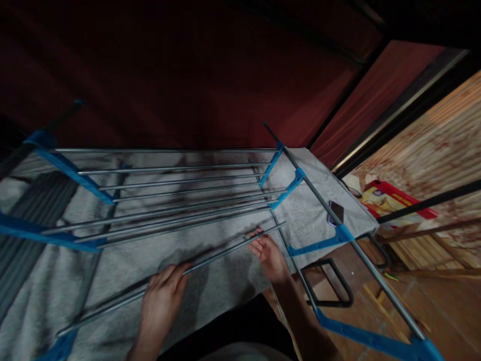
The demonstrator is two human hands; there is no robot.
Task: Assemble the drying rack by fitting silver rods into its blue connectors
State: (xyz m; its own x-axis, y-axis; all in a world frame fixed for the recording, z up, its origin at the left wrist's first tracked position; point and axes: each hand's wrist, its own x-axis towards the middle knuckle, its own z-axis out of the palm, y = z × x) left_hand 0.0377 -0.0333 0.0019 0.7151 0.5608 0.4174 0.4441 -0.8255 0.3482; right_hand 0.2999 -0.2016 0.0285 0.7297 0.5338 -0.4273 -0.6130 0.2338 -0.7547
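Observation:
A long grey metal tube (pixel 221 251) runs slantwise across the front of the rack, its far end raised toward the right. My left hand (pixel 163 288) is closed around it near the middle. Palm partly upward, my right hand (pixel 267 253) has its fingers loosely curled at the tube near the right end. What looks like a second tube lies close behind the first, partly hidden. The rack's right side has a blue plastic bracket (pixel 319 247) and a grey upright (pixel 326 203). On the left, another blue bracket (pixel 48 235) bears the ends of several fitted tubes (pixel 169 215).
Grey cloth (pixel 233 273) covers the surface under the rack. More grey tubes (pixel 33 220) lie bundled at left. A phone (pixel 335 213) rests at right, with a red and yellow package (pixel 394 200) beyond. A dark red panel (pixel 188 75) stands behind; a black metal frame (pixel 347 288) sits lower right.

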